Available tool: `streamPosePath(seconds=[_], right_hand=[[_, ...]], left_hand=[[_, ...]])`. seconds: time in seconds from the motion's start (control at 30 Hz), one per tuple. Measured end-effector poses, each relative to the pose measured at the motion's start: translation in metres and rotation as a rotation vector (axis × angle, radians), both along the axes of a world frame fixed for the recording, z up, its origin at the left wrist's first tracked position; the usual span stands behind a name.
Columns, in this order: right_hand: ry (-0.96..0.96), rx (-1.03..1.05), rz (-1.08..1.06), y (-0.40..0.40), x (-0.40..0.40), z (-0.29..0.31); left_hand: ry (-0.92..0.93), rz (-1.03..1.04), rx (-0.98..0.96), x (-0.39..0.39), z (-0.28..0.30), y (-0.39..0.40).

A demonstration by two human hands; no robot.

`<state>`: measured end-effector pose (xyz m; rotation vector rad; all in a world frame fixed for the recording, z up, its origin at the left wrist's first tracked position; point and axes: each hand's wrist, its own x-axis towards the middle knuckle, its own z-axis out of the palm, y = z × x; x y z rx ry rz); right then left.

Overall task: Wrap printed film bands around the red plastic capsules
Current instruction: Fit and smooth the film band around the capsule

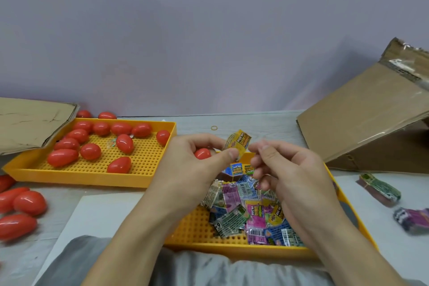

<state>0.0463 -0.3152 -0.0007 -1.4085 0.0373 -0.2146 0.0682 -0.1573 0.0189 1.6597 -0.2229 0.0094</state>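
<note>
My left hand point(195, 167) pinches a yellow printed film band point(238, 143) between thumb and forefinger, and a red capsule point(202, 153) is tucked in its palm behind the thumb. My right hand point(292, 176) has curled fingers, with its fingertips right beside the band's right edge; whether they grip it is unclear. Both hands hover over the near yellow perforated tray point(232, 248), which holds a pile of loose film bands point(246, 211) in several colours.
A second yellow tray point(92, 179) at the left holds several red capsules point(124, 143). More capsules point(29, 203) lie loose on the table's left edge. Cardboard flaps stand at far left point(30, 123) and right point(359, 118). Bundled bands point(380, 190) lie at the right.
</note>
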Motion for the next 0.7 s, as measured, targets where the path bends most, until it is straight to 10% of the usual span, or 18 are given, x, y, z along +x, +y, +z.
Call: streamPosePath(seconds=[0.7], right_hand=[[0.061,0.052,0.015,0.0005,-0.0047,0.0060]], left_hand=[[0.008,-0.119,-0.031,-0.0036,0.0010,0.0020]])
